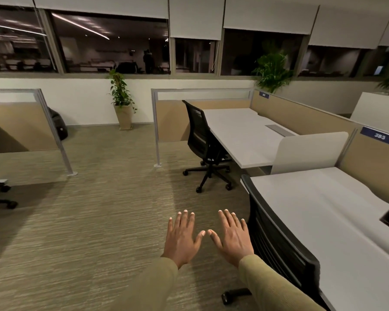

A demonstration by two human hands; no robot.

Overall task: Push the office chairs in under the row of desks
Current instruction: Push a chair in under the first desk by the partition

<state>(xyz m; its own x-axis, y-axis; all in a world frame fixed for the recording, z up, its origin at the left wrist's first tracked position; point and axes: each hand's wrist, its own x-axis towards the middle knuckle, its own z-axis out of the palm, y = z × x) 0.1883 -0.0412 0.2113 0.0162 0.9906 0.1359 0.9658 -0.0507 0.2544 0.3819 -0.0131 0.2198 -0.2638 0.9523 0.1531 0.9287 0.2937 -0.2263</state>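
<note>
Both hands are flat with the fingers spread and hold nothing. The left hand (181,240) and the right hand (233,239) hover side by side over the carpet (99,221), with the thumbs almost meeting. Just to the right of the right hand stands the near chair (276,241), its back against the near desk (323,221). Well ahead of the hands, the far chair (198,131) stands at the far desk (240,131).

1. Near chair (276,241): black back, matt plastic frame, slatted mesh-look infill.
2. Far chair (199,133): same black mesh-look back, matt black base.
3. Desk tops (245,135): pale grey, smooth, matt, laminate look.
4. Partition panels (301,120): tan, cloth-like, matt. Partition frame (155,131): dull grey metal.
5. Carpet (99,209): rough, ribbed textile.
6. Sleeves (279,290): soft olive cloth.
7. Windows (112,46): glossy glass, reflective.
</note>
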